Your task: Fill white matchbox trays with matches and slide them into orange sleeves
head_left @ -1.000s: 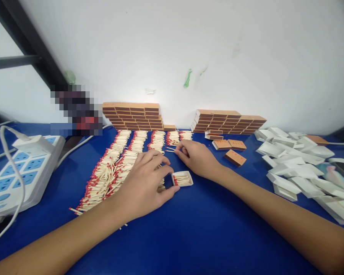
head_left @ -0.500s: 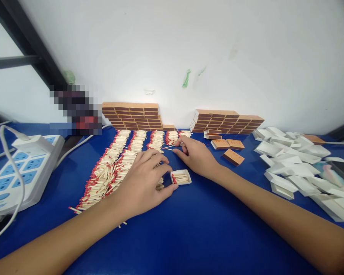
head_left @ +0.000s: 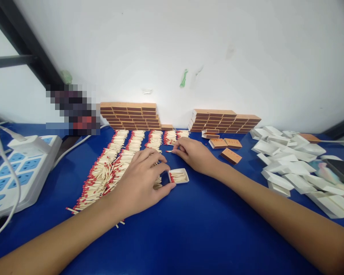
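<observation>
A small white matchbox tray (head_left: 186,180) lies on the blue table with several red-tipped matches (head_left: 178,177) inside. The thumb and index finger of my left hand (head_left: 145,177) are closed about the tray's left end, one at each corner. Behind and to the right of the tray, my right hand (head_left: 192,152) pinches a match (head_left: 169,151), its red head pointing left. Long rows of loose matches (head_left: 103,168) spread beside and partly under my left hand, which hides some of them. A smaller match pile (head_left: 169,136) lies just beyond my right fingertips.
Brown matchboxes are stacked in a left wall (head_left: 129,116) and a right wall (head_left: 222,121) against the white wall. Loose matchboxes (head_left: 231,156) lie right of my right hand. White trays (head_left: 286,160) heap at the right. A power strip (head_left: 23,172) with cables stands left.
My right hand has drawn slightly away from the small match pile, and a match now shows in its pinch. My left hand stays at the tray. The view has shifted slightly.
</observation>
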Demonstrator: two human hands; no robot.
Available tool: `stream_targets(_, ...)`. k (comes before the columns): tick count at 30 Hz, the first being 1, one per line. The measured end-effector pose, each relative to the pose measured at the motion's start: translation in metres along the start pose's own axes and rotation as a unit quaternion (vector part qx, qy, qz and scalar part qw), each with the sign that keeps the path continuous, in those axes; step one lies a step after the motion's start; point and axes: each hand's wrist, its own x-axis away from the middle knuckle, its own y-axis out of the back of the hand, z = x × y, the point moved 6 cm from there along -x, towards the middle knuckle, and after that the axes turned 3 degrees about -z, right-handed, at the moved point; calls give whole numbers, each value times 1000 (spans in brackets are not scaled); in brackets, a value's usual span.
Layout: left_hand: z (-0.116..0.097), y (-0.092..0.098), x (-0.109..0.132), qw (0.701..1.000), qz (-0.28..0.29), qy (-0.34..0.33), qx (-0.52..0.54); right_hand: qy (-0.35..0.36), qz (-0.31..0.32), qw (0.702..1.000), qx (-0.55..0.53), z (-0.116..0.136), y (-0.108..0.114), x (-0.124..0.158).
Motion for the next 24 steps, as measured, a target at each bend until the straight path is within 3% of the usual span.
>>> stream_targets(8, 1, 0, 1, 1000, 2, 3, 1, 28, 2, 999, -41, 11, 33, 28)
stream_targets(11, 2, 0, 0, 1000, 3, 5, 3, 36, 49, 997, -55, 24, 41, 40)
stream_targets(16, 2, 0, 0, 1000, 1, 5, 6, 42, 133, 988, -73, 39, 31, 49)
stream_targets(18, 1, 0, 0, 1000, 0, 4, 6, 35, 114, 988, -93, 35, 28, 44)
stream_targets(22, 0, 0, 1, 1000, 7, 3, 10, 19, -14, 997, -78, 8, 31, 21)
stream_targets(24, -1, 0, 1, 1000, 11, 4, 12, 36, -36, 997, -54, -2, 25, 11)
